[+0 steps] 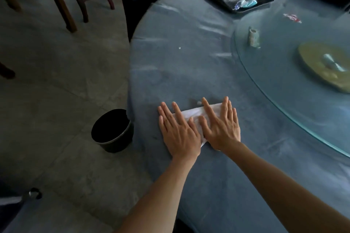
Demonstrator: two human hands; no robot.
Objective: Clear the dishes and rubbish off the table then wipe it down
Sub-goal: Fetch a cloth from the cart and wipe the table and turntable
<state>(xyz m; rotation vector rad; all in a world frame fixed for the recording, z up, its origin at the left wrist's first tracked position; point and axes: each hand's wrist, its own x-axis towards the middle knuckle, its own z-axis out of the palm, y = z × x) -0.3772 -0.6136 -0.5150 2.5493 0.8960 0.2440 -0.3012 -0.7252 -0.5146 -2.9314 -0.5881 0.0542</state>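
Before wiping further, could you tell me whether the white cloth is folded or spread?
Folded: the white cloth forms a narrow strip under both flat hands.

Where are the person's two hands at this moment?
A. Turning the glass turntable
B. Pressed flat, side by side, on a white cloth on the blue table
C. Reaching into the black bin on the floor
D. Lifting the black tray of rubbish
B: the left hand and right hand lie with straight fingers on the white folded cloth near the edge of the round blue table.

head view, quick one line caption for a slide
Both hands press a white cloth flat on the blue table.
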